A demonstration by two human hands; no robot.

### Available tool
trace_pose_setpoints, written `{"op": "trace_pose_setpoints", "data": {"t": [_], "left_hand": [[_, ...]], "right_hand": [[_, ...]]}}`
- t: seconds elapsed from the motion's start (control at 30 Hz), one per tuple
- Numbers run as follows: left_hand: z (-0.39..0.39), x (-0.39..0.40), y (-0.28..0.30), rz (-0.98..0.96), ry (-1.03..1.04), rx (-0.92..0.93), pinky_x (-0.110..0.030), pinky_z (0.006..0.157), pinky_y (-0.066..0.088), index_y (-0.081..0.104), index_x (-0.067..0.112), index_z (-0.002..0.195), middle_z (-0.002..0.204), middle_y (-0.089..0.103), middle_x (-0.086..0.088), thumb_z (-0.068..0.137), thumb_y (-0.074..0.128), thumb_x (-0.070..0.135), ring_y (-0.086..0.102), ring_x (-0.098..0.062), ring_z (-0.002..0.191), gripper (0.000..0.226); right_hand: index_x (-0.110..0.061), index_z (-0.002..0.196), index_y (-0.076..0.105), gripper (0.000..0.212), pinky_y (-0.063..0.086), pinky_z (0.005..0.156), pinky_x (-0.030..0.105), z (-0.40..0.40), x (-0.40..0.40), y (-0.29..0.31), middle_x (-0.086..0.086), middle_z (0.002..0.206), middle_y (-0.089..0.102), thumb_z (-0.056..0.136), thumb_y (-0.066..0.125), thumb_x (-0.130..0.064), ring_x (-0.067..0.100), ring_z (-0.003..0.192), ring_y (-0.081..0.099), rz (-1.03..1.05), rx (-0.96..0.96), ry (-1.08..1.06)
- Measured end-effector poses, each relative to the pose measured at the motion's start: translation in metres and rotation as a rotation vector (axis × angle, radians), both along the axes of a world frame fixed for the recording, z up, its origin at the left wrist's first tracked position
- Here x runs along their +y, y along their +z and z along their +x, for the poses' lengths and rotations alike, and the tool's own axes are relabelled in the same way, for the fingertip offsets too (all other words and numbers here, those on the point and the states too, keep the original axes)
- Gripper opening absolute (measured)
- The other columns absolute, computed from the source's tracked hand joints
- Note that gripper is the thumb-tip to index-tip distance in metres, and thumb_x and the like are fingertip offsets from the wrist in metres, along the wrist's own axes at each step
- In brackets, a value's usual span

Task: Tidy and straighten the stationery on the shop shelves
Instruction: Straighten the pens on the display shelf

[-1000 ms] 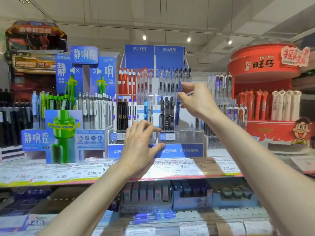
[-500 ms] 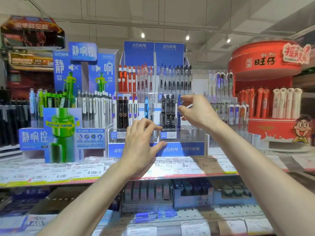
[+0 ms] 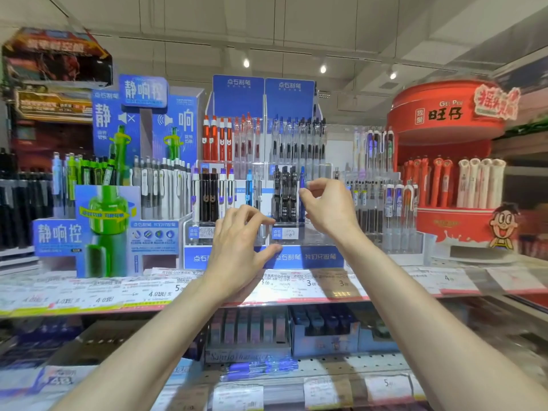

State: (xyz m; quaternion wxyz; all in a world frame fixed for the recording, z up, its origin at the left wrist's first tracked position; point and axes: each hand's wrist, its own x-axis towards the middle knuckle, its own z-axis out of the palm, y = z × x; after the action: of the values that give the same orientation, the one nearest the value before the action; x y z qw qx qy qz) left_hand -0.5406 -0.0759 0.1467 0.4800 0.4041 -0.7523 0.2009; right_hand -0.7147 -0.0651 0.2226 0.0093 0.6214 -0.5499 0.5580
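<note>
Meanwhile, at a shop shelf, the left hand rests with fingers loosely spread, grasping nothing, against the clear pen display with the blue base. Just right of it, the right hand pinches a blue pen standing upright beside black pens in the display's lower tier.
</note>
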Motion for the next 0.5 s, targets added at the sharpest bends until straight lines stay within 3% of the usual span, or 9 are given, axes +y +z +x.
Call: {"op": "trace_pose_setpoints", "data": {"t": [0.07, 0.23, 0.37, 0.5], "left_hand": [[0.002, 0.003, 0.002, 0.025, -0.029, 0.001, -0.035, 0.099, 0.037, 0.063, 0.027, 0.118, 0.110, 0.050, 0.011, 0.083, 0.072, 0.047, 0.044, -0.014, 0.110, 0.041], [0.014, 0.019, -0.002, 0.059, -0.105, 0.057, -0.025, 0.102, 0.036, 0.061, 0.020, 0.127, 0.119, 0.056, 0.008, 0.090, 0.069, 0.032, 0.045, -0.009, 0.116, 0.040], [0.031, 0.045, -0.023, 0.104, -0.147, 0.190, -0.022, 0.098, 0.039, 0.063, 0.023, 0.123, 0.116, 0.057, 0.012, 0.091, 0.067, 0.027, 0.052, -0.006, 0.111, 0.033], [0.046, 0.077, -0.052, 0.118, -0.176, 0.297, -0.017, 0.087, 0.046, 0.066, 0.021, 0.114, 0.106, 0.061, 0.009, 0.090, 0.070, 0.018, 0.060, -0.006, 0.101, 0.024]], "right_hand": [[-0.012, 0.114, 0.070, 0.027, 0.051, 0.096, 0.034, -0.002, 0.004, -0.007, 0.000, 0.107, 0.073, 0.096, 0.062, -0.030, 0.016, 0.100, 0.067, 0.024, -0.012, 0.018], [-0.019, 0.129, 0.060, 0.037, 0.052, 0.097, 0.041, -0.007, 0.024, -0.030, -0.006, 0.113, 0.067, 0.096, 0.058, -0.035, 0.012, 0.101, 0.064, -0.021, 0.030, 0.065], [-0.023, 0.131, 0.057, 0.036, 0.048, 0.103, 0.036, -0.007, 0.049, -0.057, -0.007, 0.127, 0.062, 0.097, 0.057, -0.033, 0.008, 0.112, 0.059, -0.071, 0.106, 0.098], [-0.025, 0.122, 0.062, 0.026, 0.050, 0.094, 0.027, -0.009, 0.075, -0.093, -0.010, 0.118, 0.064, 0.097, 0.060, -0.030, 0.007, 0.105, 0.061, -0.120, 0.082, 0.151]]}}
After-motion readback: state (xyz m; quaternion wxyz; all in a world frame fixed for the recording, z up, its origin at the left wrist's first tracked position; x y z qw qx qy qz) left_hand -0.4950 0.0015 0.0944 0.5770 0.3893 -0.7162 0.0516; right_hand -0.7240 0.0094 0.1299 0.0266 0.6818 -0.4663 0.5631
